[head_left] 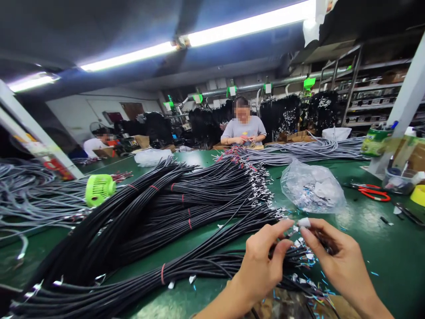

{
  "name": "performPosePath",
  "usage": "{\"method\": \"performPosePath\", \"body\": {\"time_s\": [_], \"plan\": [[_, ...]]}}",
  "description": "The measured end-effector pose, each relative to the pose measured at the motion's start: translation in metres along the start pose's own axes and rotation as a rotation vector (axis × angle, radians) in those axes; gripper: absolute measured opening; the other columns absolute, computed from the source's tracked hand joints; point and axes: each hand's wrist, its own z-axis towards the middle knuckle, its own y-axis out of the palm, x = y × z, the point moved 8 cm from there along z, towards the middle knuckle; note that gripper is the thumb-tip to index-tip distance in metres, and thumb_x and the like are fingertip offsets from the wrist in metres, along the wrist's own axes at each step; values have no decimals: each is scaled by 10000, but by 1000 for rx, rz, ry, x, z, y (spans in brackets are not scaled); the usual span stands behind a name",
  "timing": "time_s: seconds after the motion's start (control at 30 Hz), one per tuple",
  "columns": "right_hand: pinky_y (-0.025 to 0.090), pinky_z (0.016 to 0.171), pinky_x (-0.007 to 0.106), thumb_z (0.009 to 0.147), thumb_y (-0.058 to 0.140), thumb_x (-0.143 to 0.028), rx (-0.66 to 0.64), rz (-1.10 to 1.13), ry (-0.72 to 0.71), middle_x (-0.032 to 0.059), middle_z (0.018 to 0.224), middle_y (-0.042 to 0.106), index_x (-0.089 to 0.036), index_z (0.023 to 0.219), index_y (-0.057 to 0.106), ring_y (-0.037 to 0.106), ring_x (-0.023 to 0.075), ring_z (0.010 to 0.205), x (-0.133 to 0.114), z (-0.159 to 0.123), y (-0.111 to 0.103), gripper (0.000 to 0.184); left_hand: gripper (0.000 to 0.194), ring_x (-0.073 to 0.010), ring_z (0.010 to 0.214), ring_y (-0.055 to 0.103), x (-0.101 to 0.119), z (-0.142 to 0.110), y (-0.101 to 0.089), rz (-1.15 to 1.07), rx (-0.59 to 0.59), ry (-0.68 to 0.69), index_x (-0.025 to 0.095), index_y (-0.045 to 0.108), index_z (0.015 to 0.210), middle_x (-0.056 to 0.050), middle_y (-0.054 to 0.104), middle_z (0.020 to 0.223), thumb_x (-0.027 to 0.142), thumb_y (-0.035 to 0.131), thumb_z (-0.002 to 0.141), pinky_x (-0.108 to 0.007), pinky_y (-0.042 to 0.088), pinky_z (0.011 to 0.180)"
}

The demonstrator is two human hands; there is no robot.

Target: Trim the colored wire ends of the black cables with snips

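Note:
My left hand [262, 261] pinches the end of a black cable from the bundle of black cables [159, 217] spread over the green table [375, 248]. My right hand [335, 257] holds a small white connector [304, 223] at its fingertips, right at that cable end. Small white connectors and blue scraps [307, 259] lie under and between both hands. A clear plastic bag of small parts [312, 188] sits just beyond my hands.
Red-handled scissors [375, 193] lie at the right, near a clear box [398, 181] and yellow tape roll [419, 195]. A green fan [98, 188] stands at the left among grey cables [36, 195]. More grey cables [315, 150] lie far across. A seated person [243, 128] works opposite; another sits far left.

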Motion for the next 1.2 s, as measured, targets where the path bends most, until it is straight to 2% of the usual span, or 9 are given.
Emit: {"method": "performPosePath", "body": {"time_s": [0.2, 0.33, 0.6, 0.73, 0.87, 0.97, 1.07, 1.2], "plan": [[554, 585, 139, 806, 635, -239, -14, 11, -51, 16, 758, 729, -197, 871, 656, 702, 140, 625, -3, -2, 3, 80, 300, -171, 726, 600, 4, 1, -3, 122, 27, 78, 106, 644, 1154, -122, 656, 866, 122, 533, 876, -258, 481, 661], [551, 544, 131, 802, 634, -221, -25, -16, -100, 10, 737, 739, -193, 857, 675, 696, 132, 579, -6, -1, 4, 74, 233, -167, 672, 578, 6, -1, -6, 120, 72, 101, 85, 691, 1032, -102, 635, 774, 95, 544, 851, -258, 464, 610], [555, 529, 154, 785, 658, -211, 8, -97, -197, 24, 737, 753, -178, 889, 709, 694, 137, 553, -11, -6, 5, 120, 119, -150, 618, 554, 4, 0, -17, 104, 183, 48, 76, 692, 821, -81, 617, 694, 83, 573, 817, -237, 409, 560], [526, 479, 160, 780, 655, -180, 20, -138, -275, 6, 659, 730, -170, 1006, 705, 649, 113, 476, -9, -15, 10, 231, 201, -150, 645, 553, 1, 2, -19, 127, 148, 29, 78, 680, 839, -90, 625, 721, 99, 484, 878, -240, 403, 596], [523, 493, 172, 785, 647, -186, 4, -134, -284, -5, 604, 697, -151, 1037, 695, 622, 107, 456, -6, -19, 16, 258, 282, -154, 638, 538, 0, 3, -15, 152, 65, 25, 94, 667, 762, -83, 617, 694, 112, 422, 903, -250, 384, 593], [506, 463, 172, 810, 623, -224, -13, -142, -238, -26, 526, 645, -148, 1014, 702, 588, 103, 420, -7, -17, 18, 232, 275, -149, 628, 533, -5, 5, -12, 139, 7, -40, 108, 664, 722, -67, 622, 670, 117, 448, 892, -251, 377, 593], [474, 405, 153, 833, 597, -263, -44, -135, -194, -47, 498, 592, -157, 992, 702, 553, 89, 383, -8, -14, 19, 218, 217, -138, 611, 535, -15, 6, -11, 65, -22, -187, 128, 691, 741, -46, 636, 668, 161, 521, 872, -238, 375, 571], [525, 456, 159, 828, 597, -355, -28, -220, -106, -19, 634, 651, -151, 1147, 619, 649, 123, 497, 4, -10, 15, 380, 99, -133, 608, 554, -25, 5, -19, -102, 71, -327, 131, 677, 729, -29, 624, 683, 198, 638, 791, -219, 410, 555]]}}
